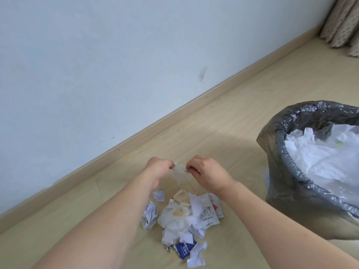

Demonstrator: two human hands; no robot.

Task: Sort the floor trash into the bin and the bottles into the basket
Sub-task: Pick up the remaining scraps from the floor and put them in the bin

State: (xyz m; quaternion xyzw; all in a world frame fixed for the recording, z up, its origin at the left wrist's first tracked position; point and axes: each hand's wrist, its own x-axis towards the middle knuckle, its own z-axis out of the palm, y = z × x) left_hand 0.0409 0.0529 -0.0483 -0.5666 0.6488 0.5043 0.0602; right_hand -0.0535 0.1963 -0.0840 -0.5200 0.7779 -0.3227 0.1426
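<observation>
While both my left hand point(159, 167) and right hand point(206, 171) grip one thin wrapper point(179, 169) above the floor pile point(184, 216), I judge trash-sorting underway; next, carry it right into the bin point(287, 171).

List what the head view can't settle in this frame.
- Bin: right part cut off by the frame edge; white plastic hides what lies deeper.
- Basket and bottles: none in view.
- Trash pile: lower scraps buried; wrapper print too small to read.
- Translucent scrap pinched by left hand and right hand: material unclear.
</observation>
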